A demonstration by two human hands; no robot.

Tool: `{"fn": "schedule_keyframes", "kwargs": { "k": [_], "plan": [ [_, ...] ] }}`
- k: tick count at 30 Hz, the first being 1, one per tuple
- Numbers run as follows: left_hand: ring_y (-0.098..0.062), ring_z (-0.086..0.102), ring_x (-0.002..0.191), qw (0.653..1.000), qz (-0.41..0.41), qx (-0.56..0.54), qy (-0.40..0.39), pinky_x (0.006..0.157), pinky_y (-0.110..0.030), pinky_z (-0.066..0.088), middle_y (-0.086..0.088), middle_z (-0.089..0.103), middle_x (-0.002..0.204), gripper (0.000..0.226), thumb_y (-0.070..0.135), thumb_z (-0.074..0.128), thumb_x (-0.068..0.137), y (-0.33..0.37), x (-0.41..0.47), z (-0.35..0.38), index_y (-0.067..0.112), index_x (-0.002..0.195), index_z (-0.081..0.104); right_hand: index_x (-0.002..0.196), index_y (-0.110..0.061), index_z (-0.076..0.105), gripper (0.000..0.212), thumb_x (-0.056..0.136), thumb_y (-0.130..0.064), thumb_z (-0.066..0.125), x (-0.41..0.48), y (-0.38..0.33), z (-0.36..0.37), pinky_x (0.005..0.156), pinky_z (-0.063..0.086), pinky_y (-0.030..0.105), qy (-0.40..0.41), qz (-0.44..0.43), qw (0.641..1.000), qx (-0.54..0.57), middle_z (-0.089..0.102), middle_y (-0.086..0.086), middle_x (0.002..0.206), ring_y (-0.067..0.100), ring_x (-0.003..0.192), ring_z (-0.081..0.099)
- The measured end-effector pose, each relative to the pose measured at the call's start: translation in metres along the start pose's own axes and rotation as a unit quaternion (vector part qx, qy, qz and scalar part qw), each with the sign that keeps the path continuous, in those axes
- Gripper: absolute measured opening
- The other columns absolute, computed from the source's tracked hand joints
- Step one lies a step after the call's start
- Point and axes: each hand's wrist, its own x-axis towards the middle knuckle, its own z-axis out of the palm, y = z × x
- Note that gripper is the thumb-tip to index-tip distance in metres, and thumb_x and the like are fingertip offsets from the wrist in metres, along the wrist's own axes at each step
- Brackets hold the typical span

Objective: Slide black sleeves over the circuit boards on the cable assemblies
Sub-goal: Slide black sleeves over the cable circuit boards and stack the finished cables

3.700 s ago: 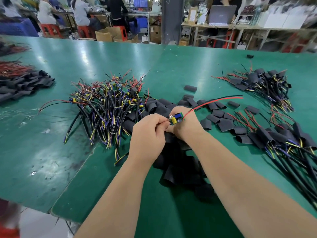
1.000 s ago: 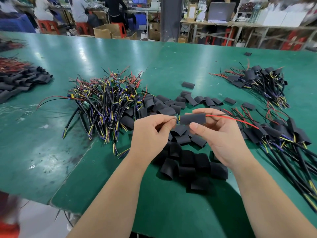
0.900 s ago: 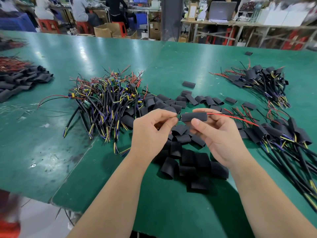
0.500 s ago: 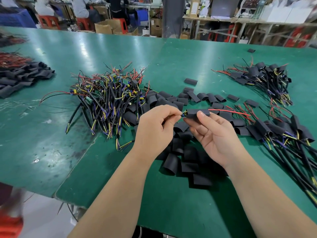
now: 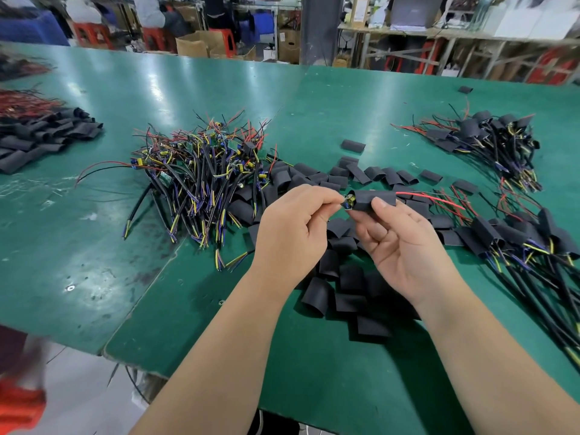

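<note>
Bench (image 5: 219, 89): green sheet top, smooth and glossy, strong light glare; near edge scuffed with dull stains.
Black sleeve (image 5: 373, 199): matt, soft-looking plastic tube, faintly creased.
Loose sleeves (image 5: 317, 296): same matt black, pressed flat.
Circuit board (image 5: 350, 200), at the sleeve mouth: small glinting parts.
Cable pile (image 5: 201, 183): plastic jackets, slight sheen.
Red wire (image 5: 430, 197): glossy insulation.
Cardboard boxes (image 5: 194, 45): brown, matt.

A green surface (image 5: 314, 98) is seen. The sleeves (image 5: 345, 287) are black. The cables (image 5: 201, 183) are black, with yellow, blue and red wires; a red wire (image 5: 430, 197) is seen.
</note>
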Motion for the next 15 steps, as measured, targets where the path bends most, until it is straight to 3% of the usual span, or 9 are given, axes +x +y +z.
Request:
{"fn": "schedule_keyframes", "kwargs": {
  "k": [4,6,8,10,12,15],
  "plan": [
    [-0.014,0.059,0.078,1.0,0.013,0.009,-0.014,0.074,-0.018,0.046,-0.003,0.068,0.082,0.009,-0.003,0.063,0.086,-0.001,-0.001,-0.001,0.001,0.085,0.071,0.079,-0.017,0.076,0.01,0.077,-0.016,0.066,-0.001,0.003,0.0,0.064,0.054,0.019,-0.002,0.004,0.999,-0.033,0.075,0.008,0.09,0.014,0.082,0.072],
    [-0.013,0.058,0.077,1.0,0.011,0.012,-0.015,0.074,-0.016,0.045,-0.003,0.068,0.08,0.008,-0.004,0.064,0.084,-0.001,-0.003,0.0,0.001,0.084,0.07,0.089,-0.013,0.072,0.015,0.076,-0.015,0.067,-0.001,0.004,0.001,0.065,0.054,0.022,-0.006,-0.003,0.998,-0.068,0.074,0.009,0.096,0.018,0.085,0.072],
    [-0.009,0.059,0.076,1.0,-0.013,-0.001,-0.006,0.073,-0.016,0.047,0.002,0.068,0.08,0.007,-0.002,0.065,0.082,-0.001,-0.004,0.001,0.002,0.084,0.07,0.101,-0.008,0.066,0.029,0.073,-0.015,0.068,-0.002,0.004,0.004,0.067,0.053,0.023,-0.009,-0.011,0.996,-0.084,0.074,0.01,0.099,0.02,0.087,0.072],
    [-0.007,0.061,0.072,0.997,-0.071,-0.035,-0.004,0.07,-0.024,0.052,0.01,0.064,0.076,0.006,0.004,0.066,0.082,-0.002,-0.005,0.001,0.007,0.086,0.068,0.105,-0.01,0.063,0.035,0.071,-0.014,0.068,-0.002,0.003,0.006,0.068,0.052,0.023,-0.008,-0.013,0.997,-0.077,0.073,0.009,0.098,0.021,0.088,0.07],
    [-0.006,0.064,0.069,0.99,-0.125,-0.066,-0.014,0.069,-0.029,0.054,0.014,0.064,0.072,0.015,0.009,0.069,0.082,-0.002,-0.006,0.0,0.016,0.089,0.059,0.112,-0.014,0.062,0.04,0.072,-0.014,0.067,-0.003,0.004,0.009,0.068,0.052,0.022,-0.004,-0.014,0.997,-0.075,0.073,0.006,0.097,0.02,0.088,0.068],
    [-0.003,0.065,0.066,0.984,-0.141,-0.099,-0.048,0.067,-0.026,0.054,0.01,0.07,0.071,0.034,0.017,0.075,0.078,0.002,-0.007,0.0,0.025,0.094,0.045,0.118,-0.015,0.058,0.039,0.08,-0.008,0.063,-0.002,0.005,0.013,0.068,0.055,0.025,0.03,-0.019,0.998,-0.051,0.072,0.004,0.087,0.019,0.08,0.069]
  ]
}}
